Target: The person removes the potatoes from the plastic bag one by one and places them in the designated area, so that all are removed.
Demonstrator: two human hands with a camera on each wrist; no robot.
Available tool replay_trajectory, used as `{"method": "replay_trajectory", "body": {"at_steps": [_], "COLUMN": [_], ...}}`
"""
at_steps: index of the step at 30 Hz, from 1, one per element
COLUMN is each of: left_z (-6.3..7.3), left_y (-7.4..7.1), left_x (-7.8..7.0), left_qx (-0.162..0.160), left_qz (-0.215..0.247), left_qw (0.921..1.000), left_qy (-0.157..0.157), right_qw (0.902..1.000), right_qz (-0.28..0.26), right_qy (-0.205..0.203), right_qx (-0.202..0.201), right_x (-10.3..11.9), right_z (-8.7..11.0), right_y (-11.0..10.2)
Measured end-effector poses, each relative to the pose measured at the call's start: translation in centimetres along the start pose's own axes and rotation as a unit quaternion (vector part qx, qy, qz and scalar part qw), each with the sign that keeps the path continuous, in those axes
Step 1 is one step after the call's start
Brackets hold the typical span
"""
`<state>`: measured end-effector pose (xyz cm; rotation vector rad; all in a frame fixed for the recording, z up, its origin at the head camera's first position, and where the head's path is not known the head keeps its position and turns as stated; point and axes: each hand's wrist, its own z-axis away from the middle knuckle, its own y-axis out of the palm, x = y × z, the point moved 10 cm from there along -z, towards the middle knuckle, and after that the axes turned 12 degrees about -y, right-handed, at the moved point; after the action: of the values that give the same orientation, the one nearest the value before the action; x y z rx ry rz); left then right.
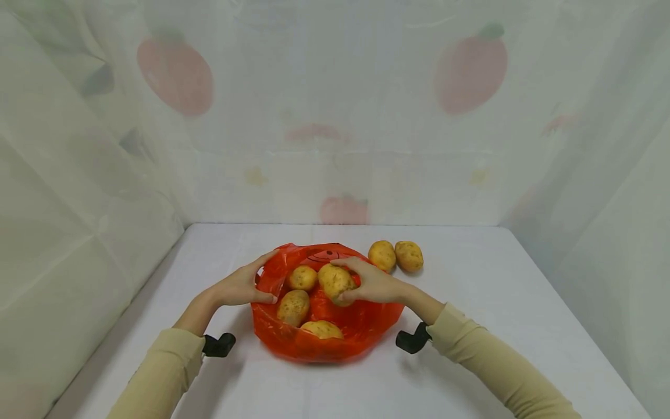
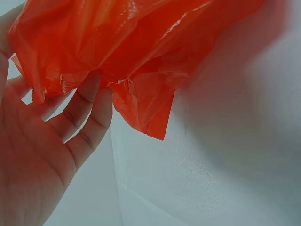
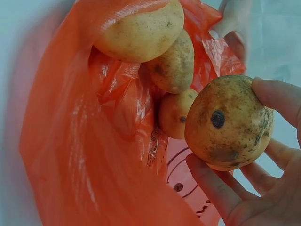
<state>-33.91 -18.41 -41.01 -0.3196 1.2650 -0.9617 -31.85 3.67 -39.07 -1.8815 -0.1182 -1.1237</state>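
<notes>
- That right hand (image 1: 379, 286) pinches a potato (image 1: 334, 282) over the open red bag (image 1: 314, 350).
- The left hand (image 1: 237, 288) pinches its left rim.
- Three potatoes (image 1: 293, 308) lie inside; two others (image 1: 409, 256) sit near the tabletop's (image 1: 523, 302) far edge.

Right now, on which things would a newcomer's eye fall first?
Probably the bright red plastic bag, open on the white table, with three rounded yellow-brown potatoes showing inside. Over its opening, the right hand grips another, dark-spotted potato. Two more potatoes lie side by side beyond the bag, toward the right.
</notes>
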Motion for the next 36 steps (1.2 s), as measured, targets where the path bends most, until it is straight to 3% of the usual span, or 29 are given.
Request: {"method": "replay_trajectory", "body": {"at_steps": [12,21,27,33,36], "left_z": [0.0,0.1,0.1,0.2,0.1], "left_y": [0.1,-0.1,-0.1,-0.2,-0.2], "left_x": [0.0,-0.1,-0.1,-0.3,-0.3], "left_qx": [0.003,-0.002,-0.003,-0.001,0.001], "left_qz": [0.004,-0.001,-0.003,-0.002,0.002], "left_qw": [1.0,1.0,1.0,1.0,1.0], "left_qy": [-0.002,0.002,0.001,0.003,0.005], "right_qw": [0.9998,0.9976,0.9928,0.9866,0.9832], "right_qz": [-0.006,0.006,-0.056,-0.096,-0.108], "right_qy": [-0.001,0.007,-0.008,0.018,0.012], "right_qx": [-0.02,-0.069,-0.105,-0.131,-0.147], "right_x": [0.4,0.9,1.2,0.5,0.4], "right_z": [1.1,2.8,4.0,5.3,5.8], "right_y": [-1.5,-3.8,-5.5,-6.5,-7.0]}}
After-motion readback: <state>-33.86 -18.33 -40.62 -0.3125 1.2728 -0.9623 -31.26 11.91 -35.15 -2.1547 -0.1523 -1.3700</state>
